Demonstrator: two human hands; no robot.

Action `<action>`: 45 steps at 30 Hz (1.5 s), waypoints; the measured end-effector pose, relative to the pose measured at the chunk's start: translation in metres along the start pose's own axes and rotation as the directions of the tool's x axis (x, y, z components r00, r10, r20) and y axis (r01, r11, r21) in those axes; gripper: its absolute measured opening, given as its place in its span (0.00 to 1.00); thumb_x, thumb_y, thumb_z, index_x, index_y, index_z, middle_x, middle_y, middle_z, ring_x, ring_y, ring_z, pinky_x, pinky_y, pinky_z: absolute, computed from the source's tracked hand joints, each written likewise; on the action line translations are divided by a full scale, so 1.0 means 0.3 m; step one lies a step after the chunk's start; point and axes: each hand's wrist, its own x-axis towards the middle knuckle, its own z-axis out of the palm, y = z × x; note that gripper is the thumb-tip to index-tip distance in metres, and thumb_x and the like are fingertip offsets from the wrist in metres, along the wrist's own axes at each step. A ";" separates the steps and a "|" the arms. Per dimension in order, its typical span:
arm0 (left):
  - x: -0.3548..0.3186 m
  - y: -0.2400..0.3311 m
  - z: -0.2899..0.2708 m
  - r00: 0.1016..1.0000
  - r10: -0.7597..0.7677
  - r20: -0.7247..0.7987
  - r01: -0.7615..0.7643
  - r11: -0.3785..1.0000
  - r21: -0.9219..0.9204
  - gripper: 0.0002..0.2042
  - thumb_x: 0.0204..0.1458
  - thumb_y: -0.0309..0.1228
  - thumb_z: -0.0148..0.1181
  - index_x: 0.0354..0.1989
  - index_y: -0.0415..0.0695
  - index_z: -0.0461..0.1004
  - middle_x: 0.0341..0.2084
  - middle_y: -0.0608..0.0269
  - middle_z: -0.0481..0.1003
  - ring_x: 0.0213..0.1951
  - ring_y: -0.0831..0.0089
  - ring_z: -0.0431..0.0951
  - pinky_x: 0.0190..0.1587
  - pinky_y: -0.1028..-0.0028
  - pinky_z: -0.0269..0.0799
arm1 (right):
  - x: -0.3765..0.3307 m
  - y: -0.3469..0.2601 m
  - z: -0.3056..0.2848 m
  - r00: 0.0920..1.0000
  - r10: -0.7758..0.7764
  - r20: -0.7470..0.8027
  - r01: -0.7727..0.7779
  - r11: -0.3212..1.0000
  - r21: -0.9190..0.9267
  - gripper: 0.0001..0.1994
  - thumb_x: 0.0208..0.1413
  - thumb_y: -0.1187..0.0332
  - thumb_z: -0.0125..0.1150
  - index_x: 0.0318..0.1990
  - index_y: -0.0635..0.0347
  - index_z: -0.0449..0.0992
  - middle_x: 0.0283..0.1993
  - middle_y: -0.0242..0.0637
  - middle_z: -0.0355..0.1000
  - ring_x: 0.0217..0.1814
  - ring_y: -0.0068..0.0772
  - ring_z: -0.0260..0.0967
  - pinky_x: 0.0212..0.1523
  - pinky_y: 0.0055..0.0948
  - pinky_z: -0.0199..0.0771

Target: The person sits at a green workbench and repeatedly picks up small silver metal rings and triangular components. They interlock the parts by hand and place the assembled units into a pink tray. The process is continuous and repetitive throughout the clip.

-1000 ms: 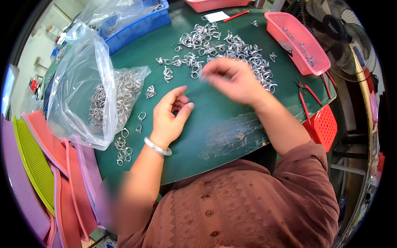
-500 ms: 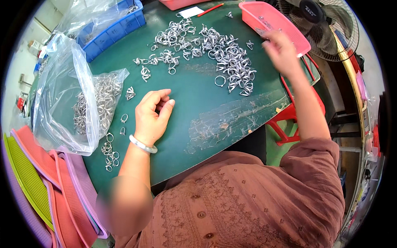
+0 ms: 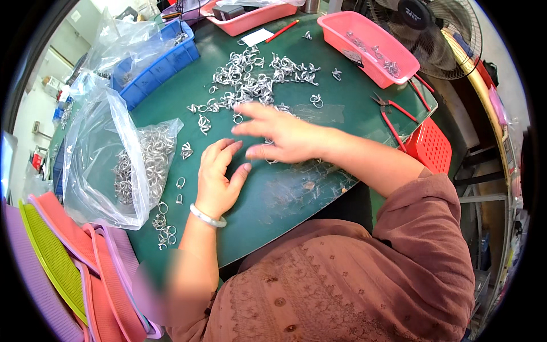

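Note:
My right hand [image 3: 282, 135] reaches across the middle of the table, palm down, its fingers spread over the near side of a heap of silver-coloured metal rings [image 3: 250, 82]. A few rings show beneath and beside its palm. Close by, to the left, my left hand [image 3: 217, 178] rests near the tabletop with curved fingers and the thumb apart; nothing shows in it. It wears a pale bangle [image 3: 207, 216] at the wrist. Several loose rings [image 3: 164, 228] lie left of that forearm.
A clear plastic bag [image 3: 102, 165] of rings lies left, below a blue bin [image 3: 156, 68]. A pink basket [image 3: 373, 54] holding some rings stands far right, near red-handled pliers [image 3: 390, 111] and a fan [image 3: 424, 34]. Coloured baskets [image 3: 62, 268] are stacked lower left. A red pencil [image 3: 282, 31] lies behind.
My right hand has come from the pink basket back left to the heap. Rings from the heap's right part have shifted left. The left hand stays near its place.

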 end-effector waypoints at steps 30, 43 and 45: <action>-0.003 0.052 -0.031 1.000 -0.003 -0.008 0.005 0.947 0.322 0.16 0.41 0.39 0.65 0.35 0.41 0.74 0.27 0.59 0.68 0.34 0.61 0.67 0.43 0.65 0.61 | 0.037 0.014 -0.044 0.962 0.089 0.256 -0.006 0.951 -0.309 0.20 0.49 0.57 0.59 0.51 0.48 0.70 0.64 0.43 0.54 0.66 0.46 0.48 0.63 0.56 0.42; -0.014 0.038 -0.023 0.998 -0.053 0.037 0.049 0.991 0.124 0.12 0.40 0.35 0.65 0.29 0.40 0.75 0.30 0.58 0.70 0.37 0.60 0.69 0.43 0.67 0.63 | 0.044 0.041 -0.113 0.996 0.085 0.037 -0.065 0.923 -0.380 0.12 0.45 0.65 0.60 0.38 0.58 0.75 0.49 0.44 0.67 0.54 0.46 0.62 0.56 0.42 0.60; -0.019 0.029 -0.018 0.998 -0.027 0.062 0.023 0.998 0.062 0.09 0.39 0.29 0.64 0.30 0.42 0.75 0.31 0.59 0.70 0.37 0.61 0.70 0.44 0.67 0.63 | 0.034 0.045 -0.065 0.992 -0.035 0.118 0.080 0.911 -0.404 0.12 0.45 0.66 0.62 0.38 0.58 0.74 0.50 0.42 0.67 0.55 0.44 0.62 0.59 0.45 0.55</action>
